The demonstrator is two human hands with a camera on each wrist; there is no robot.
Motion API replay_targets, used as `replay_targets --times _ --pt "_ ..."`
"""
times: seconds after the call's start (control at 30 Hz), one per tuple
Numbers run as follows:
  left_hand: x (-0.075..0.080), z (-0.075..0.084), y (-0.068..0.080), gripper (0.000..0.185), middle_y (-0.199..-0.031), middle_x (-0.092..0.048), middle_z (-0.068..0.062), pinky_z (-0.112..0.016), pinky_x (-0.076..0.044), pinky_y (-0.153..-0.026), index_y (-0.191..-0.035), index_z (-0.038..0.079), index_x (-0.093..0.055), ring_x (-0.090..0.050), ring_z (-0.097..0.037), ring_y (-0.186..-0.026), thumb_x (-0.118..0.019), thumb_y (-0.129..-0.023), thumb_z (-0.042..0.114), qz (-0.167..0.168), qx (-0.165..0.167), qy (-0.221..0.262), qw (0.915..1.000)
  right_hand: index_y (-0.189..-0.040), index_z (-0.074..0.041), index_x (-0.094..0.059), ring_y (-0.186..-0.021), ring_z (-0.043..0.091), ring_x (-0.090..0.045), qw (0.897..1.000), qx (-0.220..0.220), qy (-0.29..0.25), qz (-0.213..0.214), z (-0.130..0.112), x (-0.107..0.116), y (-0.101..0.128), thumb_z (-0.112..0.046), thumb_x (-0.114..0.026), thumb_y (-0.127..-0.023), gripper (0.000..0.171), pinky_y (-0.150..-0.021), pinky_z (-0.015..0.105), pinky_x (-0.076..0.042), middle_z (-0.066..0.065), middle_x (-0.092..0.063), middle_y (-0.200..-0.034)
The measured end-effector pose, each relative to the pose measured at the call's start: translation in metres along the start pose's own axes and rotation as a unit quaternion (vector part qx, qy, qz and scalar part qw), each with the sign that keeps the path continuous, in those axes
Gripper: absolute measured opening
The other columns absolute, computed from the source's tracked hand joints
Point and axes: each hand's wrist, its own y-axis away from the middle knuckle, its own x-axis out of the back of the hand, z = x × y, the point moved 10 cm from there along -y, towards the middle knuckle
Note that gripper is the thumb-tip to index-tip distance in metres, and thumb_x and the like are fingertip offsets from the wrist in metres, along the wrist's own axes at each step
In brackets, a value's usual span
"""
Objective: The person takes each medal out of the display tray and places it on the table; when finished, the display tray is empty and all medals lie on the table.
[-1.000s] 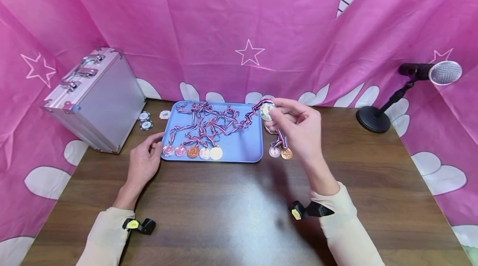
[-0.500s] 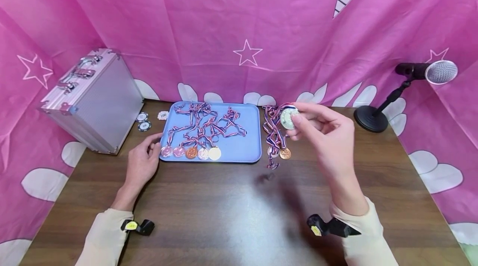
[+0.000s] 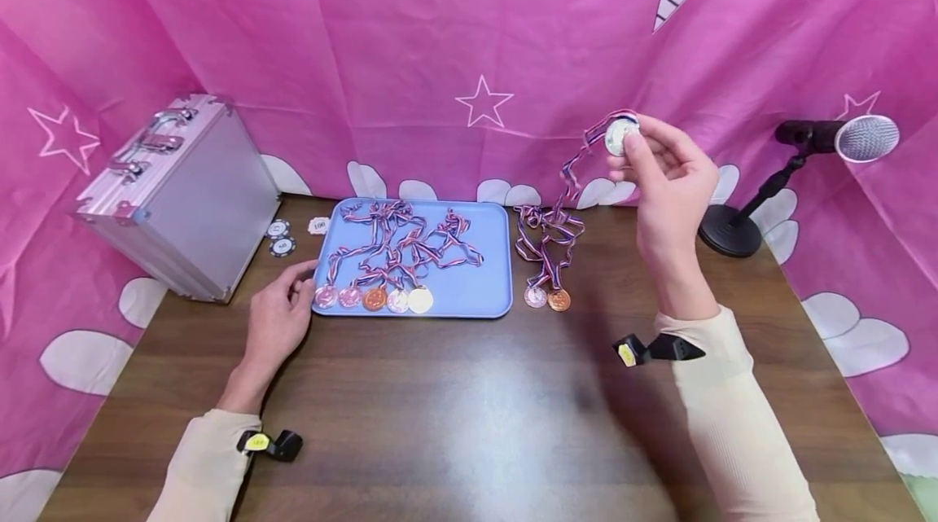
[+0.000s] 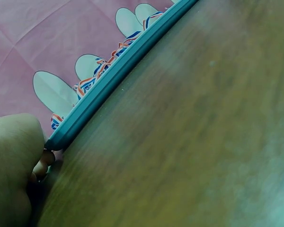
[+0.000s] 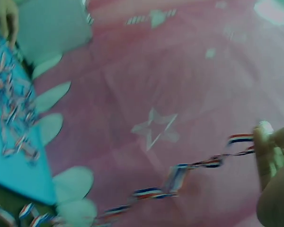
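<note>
In the head view my right hand point(image 3: 674, 184) pinches a silvery medal point(image 3: 619, 138) between thumb and fingers, raised above the table. Its red, white and blue ribbon point(image 5: 178, 178) trails down to the left, towards a pair of medals point(image 3: 559, 300) that lie with bunched ribbons right of the blue tray point(image 3: 487, 290). My left hand point(image 3: 280, 317) holds the tray at its left edge near the front corner, with curled fingers at the rim point(image 4: 57, 140). Several medals point(image 3: 375, 299) form a row along the tray's front, their tangled ribbons point(image 3: 410, 245) behind them.
A silver case point(image 3: 198, 196) stands at the back left, with several poker chips point(image 3: 282, 247) beside it. At the back right is a microphone point(image 3: 865, 139) on a black stand point(image 3: 730, 230). Pink cloth point(image 3: 410, 58) hangs close behind the wooden table point(image 3: 440, 416).
My right hand has carried the silvery medal from the tray's right edge to the right and up, pulling its ribbon off the tray. My left hand has stayed at the tray.
</note>
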Motion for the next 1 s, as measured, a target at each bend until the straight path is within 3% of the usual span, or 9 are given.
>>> replay_targets --times 0.1,0.23,0.33,0.47,0.8,0.9,1.0 --pt "-0.001 0.001 0.000 0.034 -0.076 -0.058 -0.006 -0.030 -0.037 -0.062 -0.143 0.006 -0.073 -0.050 -0.020 -0.066 -0.060 -0.112 0.012 -0.004 0.004 -0.002 1.0000 -0.116 0.011 -0.080 -0.065 0.015 -0.076 0.999 -0.008 0.016 0.048 0.026 0.024 0.009 0.012 -0.074 -0.097 0.020 -0.061 0.027 -0.063 0.011 -0.077 -0.087" --pt "0.000 0.002 0.000 0.034 -0.076 -0.058 -0.006 -0.030 -0.036 -0.062 -0.143 0.006 -0.073 -0.050 -0.019 -0.065 -0.060 -0.112 0.013 -0.002 0.007 0.000 1.0000 -0.117 0.015 -0.077 -0.063 0.012 -0.074 0.987 -0.106 0.093 0.078 0.077 0.058 0.044 0.015 -0.071 -0.097 0.021 -0.063 0.027 -0.063 0.006 -0.075 -0.082" --pt "0.000 0.002 0.000 0.034 -0.076 -0.058 -0.006 -0.030 -0.036 -0.062 -0.143 0.006 -0.073 -0.050 -0.019 -0.065 -0.060 -0.112 0.012 0.000 0.005 0.001 1.0000 -0.122 0.017 -0.073 -0.061 0.009 -0.073 0.969 -0.186 0.154 0.058 0.106 0.076 0.076 0.013 -0.070 -0.098 0.025 -0.064 0.025 -0.063 0.000 -0.076 -0.078" --pt "0.000 0.001 0.000 0.034 -0.077 -0.058 -0.007 -0.031 -0.036 -0.063 -0.143 0.006 -0.073 -0.050 -0.020 -0.066 -0.060 -0.112 0.012 -0.003 0.008 0.001 1.0000 -0.122 0.018 -0.071 -0.061 0.007 -0.074 0.948 -0.241 0.206 0.005 0.124 0.091 0.108 0.009 -0.071 -0.100 0.024 -0.064 0.024 -0.063 -0.004 -0.077 -0.077" --pt "0.000 -0.003 0.001 0.035 -0.077 -0.059 -0.006 -0.032 -0.037 -0.064 -0.145 0.006 -0.071 -0.050 -0.020 -0.066 -0.058 -0.113 0.014 -0.012 0.011 -0.005 0.9998 -0.117 0.018 -0.071 -0.063 0.004 -0.074 0.916 -0.279 0.284 -0.057 0.136 0.114 0.143 0.005 -0.078 -0.099 0.023 -0.062 0.023 -0.062 0.010 -0.080 -0.084" --pt "-0.001 -0.003 0.002 0.036 -0.077 -0.059 -0.007 -0.034 -0.038 -0.064 -0.145 0.005 -0.071 -0.050 -0.021 -0.066 -0.058 -0.113 0.014 -0.016 0.011 -0.005 0.9998 -0.113 0.012 -0.077 -0.063 -0.002 -0.071 0.901 -0.247 0.348 -0.077 0.134 0.117 0.144 0.000 -0.082 -0.097 0.021 -0.060 0.018 -0.058 0.014 -0.081 -0.086" --pt "-0.002 -0.003 0.001 0.036 -0.078 -0.059 -0.007 -0.034 -0.038 -0.064 -0.147 0.006 -0.070 -0.050 -0.022 -0.066 -0.057 -0.114 0.015 -0.021 0.016 -0.004 0.9997 -0.106 0.003 -0.082 -0.064 -0.004 -0.065 0.879 -0.181 0.431 -0.096 0.128 0.115 0.143 -0.005 -0.087 -0.092 0.017 -0.062 0.013 -0.050 0.011 -0.080 -0.084"
